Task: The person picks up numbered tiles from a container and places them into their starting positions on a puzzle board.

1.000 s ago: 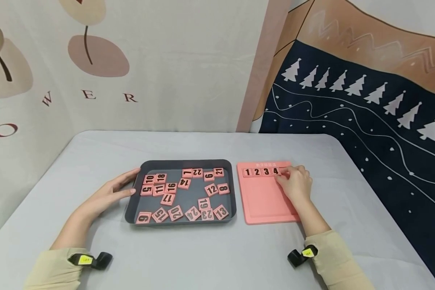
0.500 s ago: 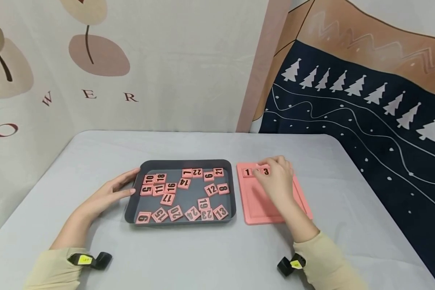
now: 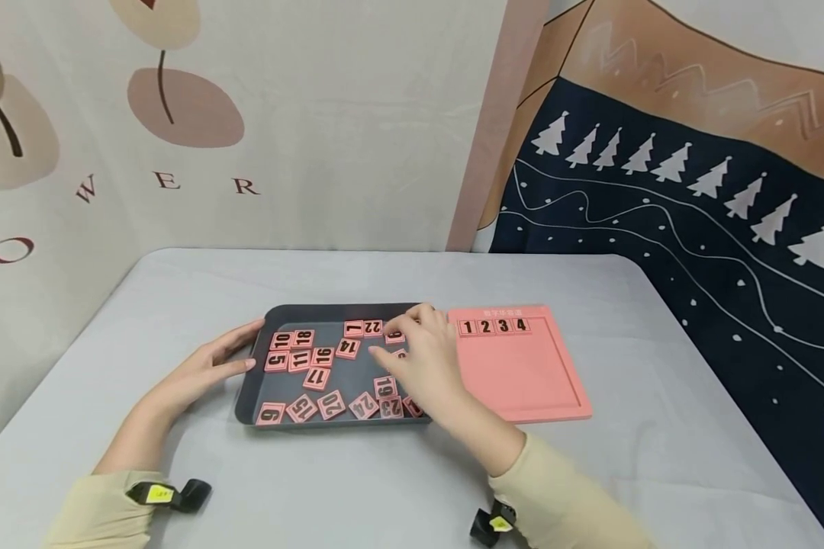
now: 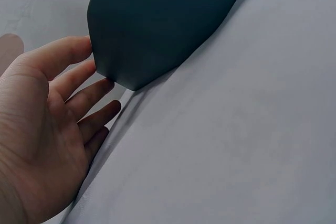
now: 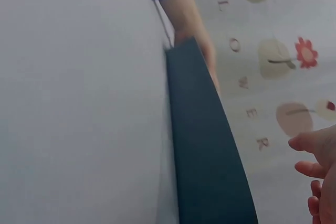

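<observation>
A dark grey tray (image 3: pixel 346 313) holds several loose pink number tiles, among them the 17 tile (image 3: pixel 317 378) and the 14 tile (image 3: pixel 347 348). My left hand (image 3: pixel 202 370) rests at the tray's left end, fingers fairly straight; in the left wrist view the fingertips (image 4: pixel 89 45) meet the tray wall (image 4: pixel 152 24). Over the tray's right side hovers my right hand (image 3: pixel 429 362), thumb and index finger spread apart with nothing between them, covering some tiles. Right of it lies a pink board (image 3: pixel 515 374) with tiles 1, 2, 3 and 4 (image 3: pixel 521 325) in its top row.
A white-covered table (image 3: pixel 357 488) carries the tray and board side by side. Behind it hang a pale printed curtain (image 3: pixel 357 152) and a dark blue cloth with white trees (image 3: pixel 659 206). Each sleeve bears a black wrist camera (image 3: pixel 492 524).
My right hand has moved left from the board's top row, across the 4, 3 and 2 tiles, to above the tray. My left hand has stayed at the tray's left end.
</observation>
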Action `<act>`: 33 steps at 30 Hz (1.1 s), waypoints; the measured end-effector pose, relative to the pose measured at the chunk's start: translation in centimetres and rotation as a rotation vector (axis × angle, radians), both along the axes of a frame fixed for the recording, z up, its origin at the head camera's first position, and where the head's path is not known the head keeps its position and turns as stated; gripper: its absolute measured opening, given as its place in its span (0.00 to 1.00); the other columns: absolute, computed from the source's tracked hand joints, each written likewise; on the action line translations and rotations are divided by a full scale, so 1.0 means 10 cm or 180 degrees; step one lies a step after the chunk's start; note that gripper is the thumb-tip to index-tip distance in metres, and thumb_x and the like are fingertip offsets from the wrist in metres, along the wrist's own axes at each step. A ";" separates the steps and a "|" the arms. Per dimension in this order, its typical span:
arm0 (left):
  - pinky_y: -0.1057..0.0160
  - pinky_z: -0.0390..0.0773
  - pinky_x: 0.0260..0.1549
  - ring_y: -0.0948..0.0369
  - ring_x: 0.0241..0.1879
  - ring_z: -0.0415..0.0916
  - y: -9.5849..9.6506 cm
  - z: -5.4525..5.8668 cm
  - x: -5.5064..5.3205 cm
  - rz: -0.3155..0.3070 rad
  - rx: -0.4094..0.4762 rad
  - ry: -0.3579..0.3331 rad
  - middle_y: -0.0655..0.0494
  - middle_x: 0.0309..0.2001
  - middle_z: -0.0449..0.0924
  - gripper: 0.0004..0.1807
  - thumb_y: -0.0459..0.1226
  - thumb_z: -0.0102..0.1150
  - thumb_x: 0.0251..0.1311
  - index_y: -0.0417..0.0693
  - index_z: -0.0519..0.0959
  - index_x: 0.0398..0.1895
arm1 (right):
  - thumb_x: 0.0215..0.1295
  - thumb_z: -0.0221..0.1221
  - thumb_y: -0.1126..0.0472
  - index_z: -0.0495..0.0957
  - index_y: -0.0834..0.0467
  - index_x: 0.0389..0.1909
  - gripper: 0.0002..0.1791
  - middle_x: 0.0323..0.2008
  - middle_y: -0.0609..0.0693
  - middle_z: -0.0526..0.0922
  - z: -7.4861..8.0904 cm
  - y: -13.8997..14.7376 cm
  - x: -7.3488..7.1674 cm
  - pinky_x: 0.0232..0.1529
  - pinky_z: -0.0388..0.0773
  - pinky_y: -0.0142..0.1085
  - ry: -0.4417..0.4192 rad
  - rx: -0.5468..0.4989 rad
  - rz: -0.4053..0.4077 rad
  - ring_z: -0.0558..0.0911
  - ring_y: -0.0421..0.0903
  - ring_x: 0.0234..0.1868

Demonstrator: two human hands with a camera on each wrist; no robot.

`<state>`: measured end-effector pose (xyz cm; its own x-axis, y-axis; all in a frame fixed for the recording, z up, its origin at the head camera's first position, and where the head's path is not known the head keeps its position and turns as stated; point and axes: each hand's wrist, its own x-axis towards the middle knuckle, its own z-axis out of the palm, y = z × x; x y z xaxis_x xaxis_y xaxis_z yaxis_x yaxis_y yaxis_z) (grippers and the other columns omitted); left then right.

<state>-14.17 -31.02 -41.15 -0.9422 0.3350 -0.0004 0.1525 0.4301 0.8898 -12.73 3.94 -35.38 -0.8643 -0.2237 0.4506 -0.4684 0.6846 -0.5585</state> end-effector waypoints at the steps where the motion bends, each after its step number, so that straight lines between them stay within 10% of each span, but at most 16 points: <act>1: 0.32 0.44 0.62 0.40 0.70 0.44 0.00 0.00 0.00 0.0001 0.0002 0.0001 0.41 0.72 0.52 0.36 0.37 0.57 0.65 0.43 0.55 0.74 | 0.51 0.72 0.51 0.83 0.51 0.36 0.14 0.38 0.45 0.70 0.00 -0.06 0.00 0.45 0.65 0.41 -0.0016 0.0027 0.0045 0.68 0.45 0.42; 22: 0.32 0.48 0.60 0.41 0.69 0.47 -0.01 -0.02 -0.01 -0.0053 -0.0039 0.0060 0.41 0.72 0.54 0.35 0.37 0.55 0.66 0.44 0.55 0.74 | 0.52 0.66 0.37 0.82 0.40 0.45 0.21 0.42 0.40 0.69 -0.19 -1.03 -0.23 0.40 0.61 0.30 -0.0366 0.1204 0.0500 0.64 0.38 0.41; 29: 0.39 0.50 0.64 0.76 0.63 0.53 -0.02 -0.02 0.00 -0.0090 -0.0036 0.0140 0.40 0.71 0.55 0.34 0.36 0.54 0.67 0.45 0.55 0.74 | 0.51 0.67 0.37 0.82 0.37 0.44 0.19 0.43 0.40 0.68 -0.28 -1.17 -0.34 0.38 0.59 0.29 -0.0521 0.1318 0.0508 0.63 0.38 0.41; 33: 0.39 0.49 0.64 0.78 0.62 0.53 -0.02 -0.02 0.00 -0.0107 0.0006 0.0123 0.40 0.71 0.54 0.34 0.36 0.54 0.67 0.46 0.55 0.74 | 0.51 0.67 0.37 0.82 0.36 0.43 0.18 0.43 0.40 0.69 -0.33 -1.22 -0.39 0.39 0.60 0.29 -0.0602 0.1362 0.0490 0.63 0.38 0.42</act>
